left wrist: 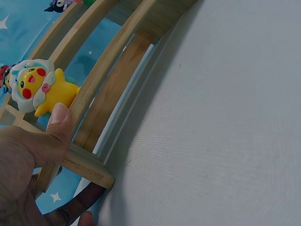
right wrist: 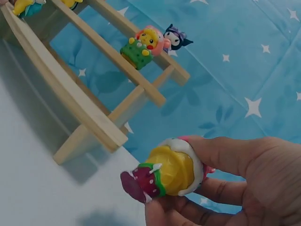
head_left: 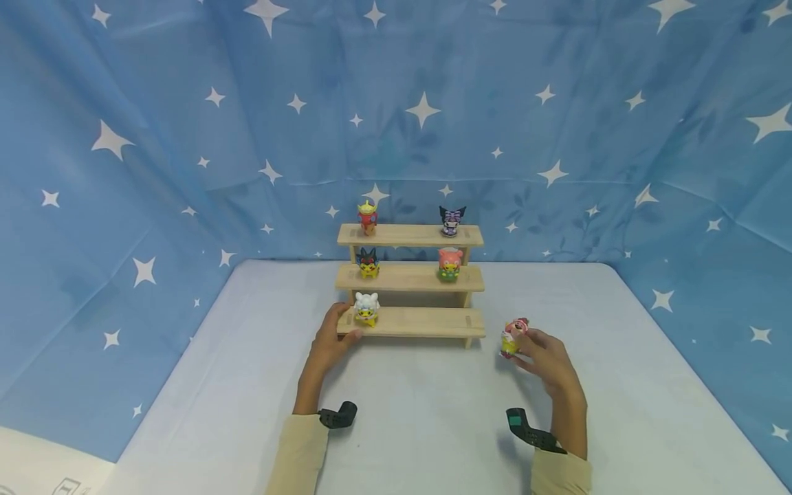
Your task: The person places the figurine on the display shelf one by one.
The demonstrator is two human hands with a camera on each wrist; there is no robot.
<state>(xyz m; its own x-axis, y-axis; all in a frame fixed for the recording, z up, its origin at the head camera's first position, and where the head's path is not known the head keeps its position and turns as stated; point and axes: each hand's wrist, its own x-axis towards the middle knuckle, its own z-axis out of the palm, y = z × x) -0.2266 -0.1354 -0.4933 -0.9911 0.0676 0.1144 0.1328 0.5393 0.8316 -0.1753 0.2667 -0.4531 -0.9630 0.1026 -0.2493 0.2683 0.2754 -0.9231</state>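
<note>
A three-step wooden shelf [head_left: 410, 322] stands at the middle of the white table. My left hand [head_left: 342, 326] grips the left end of its lowest step, thumb [left wrist: 59, 123] on the front edge and fingers curled below. Right beside the thumb stands a yellow figure with a white hood [head_left: 366, 309] [left wrist: 40, 89]. My right hand [head_left: 529, 346] holds a small pink and yellow figure [head_left: 513, 337] [right wrist: 172, 172] just above the table, to the right of the shelf's lowest step, pinched between thumb and fingers.
Two figures stand on the middle step [head_left: 368, 263] [head_left: 449, 264], and two on the top step [head_left: 367, 217] [head_left: 452, 221]. A blue star-printed cloth [head_left: 557, 137] hangs behind and at both sides. The table [head_left: 427, 412] drops off at left and right.
</note>
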